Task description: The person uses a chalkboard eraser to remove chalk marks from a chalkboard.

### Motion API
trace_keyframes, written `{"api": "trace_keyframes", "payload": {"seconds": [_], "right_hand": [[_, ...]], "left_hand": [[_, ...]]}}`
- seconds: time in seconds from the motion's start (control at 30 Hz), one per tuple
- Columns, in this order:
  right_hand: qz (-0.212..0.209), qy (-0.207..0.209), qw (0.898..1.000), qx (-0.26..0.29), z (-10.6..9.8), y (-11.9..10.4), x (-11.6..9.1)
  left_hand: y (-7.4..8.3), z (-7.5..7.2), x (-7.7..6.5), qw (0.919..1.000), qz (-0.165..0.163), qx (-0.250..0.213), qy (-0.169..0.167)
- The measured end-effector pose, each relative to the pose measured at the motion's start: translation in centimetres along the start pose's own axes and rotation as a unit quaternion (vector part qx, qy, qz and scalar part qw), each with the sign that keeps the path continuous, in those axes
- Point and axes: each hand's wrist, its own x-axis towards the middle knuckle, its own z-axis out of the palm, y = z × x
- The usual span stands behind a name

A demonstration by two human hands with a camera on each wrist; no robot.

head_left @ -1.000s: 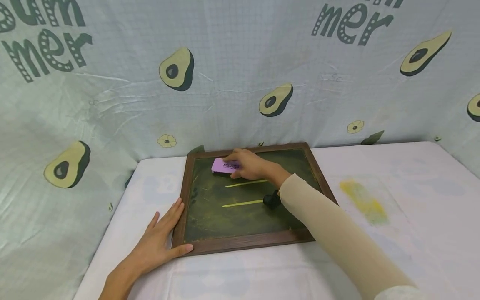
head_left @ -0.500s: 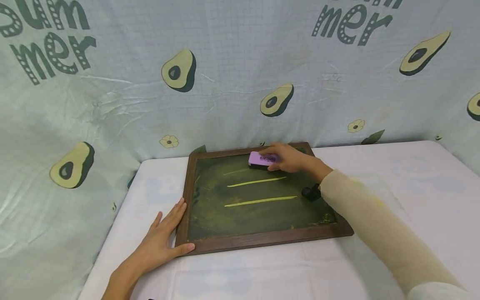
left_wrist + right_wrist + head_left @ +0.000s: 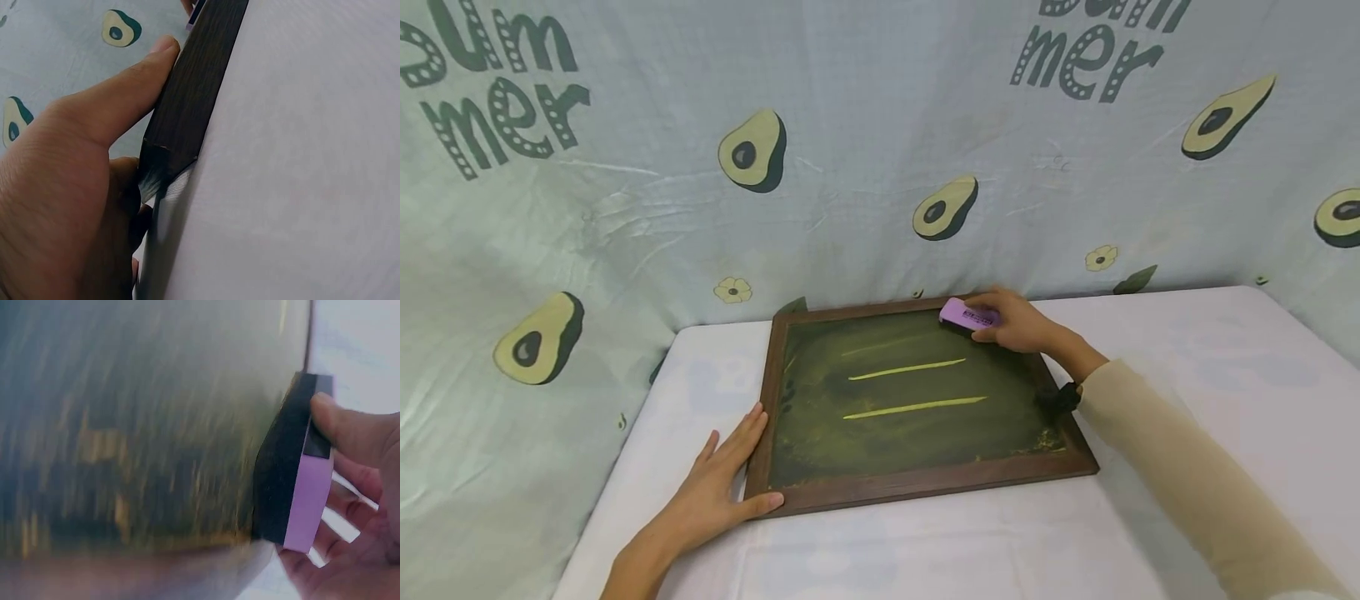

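Observation:
A chalkboard [image 3: 880, 446] in a brown wooden frame [image 3: 925, 481] lies on the table. Two bright yellow chalk lines [image 3: 914, 407] cross its middle, with a faint streak above them. My right hand [image 3: 1022, 325] grips a purple eraser [image 3: 958, 313] at the board's upper right. In the right wrist view the eraser's dark felt [image 3: 278, 469] faces the board, thumb on one side and fingers on the other. My left hand [image 3: 711, 496] rests at the near-left corner, fingers spread along the left edge and thumb on the near edge, also seen along the wooden frame [image 3: 190, 94] in its wrist view.
A white cloth [image 3: 1000, 550] covers the table. Behind and to the left hangs a pale sheet [image 3: 850, 125] printed with avocados and lettering. A black device [image 3: 1060, 397] sits at the right wrist, over the board's right side.
My right hand has swept the eraser from the board's upper left to its upper right, uncovering a faint yellow streak. The left hand stays at the corner.

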Motion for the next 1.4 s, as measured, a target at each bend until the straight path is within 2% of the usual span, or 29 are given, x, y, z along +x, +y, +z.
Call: {"api": "trace_keyframes", "payload": {"seconds": [0.2, 0.47, 0.97, 1.17, 1.4], "right_hand": [[0.019, 0.021, 0.999, 0.021, 0.8, -0.1, -0.4], [-0.003, 0.034, 0.999, -0.014, 1.1, -1.1, 0.3], [-0.020, 0.003, 1.000, -0.009, 2.5, -3.4, 2.4], [-0.028, -0.021, 0.999, -0.018, 3.9, -5.5, 3.9], [-0.035, -0.052, 0.997, -0.033, 6.1, -8.5, 5.9]], "left_hand": [[0.3, 0.2, -0.2, 0.9999, -0.001, -0.015, -0.005], [0.1, 0.2, 0.0, 0.9999, -0.003, -0.016, -0.001], [0.1, 0.1, -0.1, 0.9998, -0.001, -0.022, -0.003], [-0.1, 0.1, 0.0, 0.9996, -0.015, -0.021, -0.010], [0.0, 0.1, 0.0, 0.9995, -0.006, -0.029, -0.008]]}}
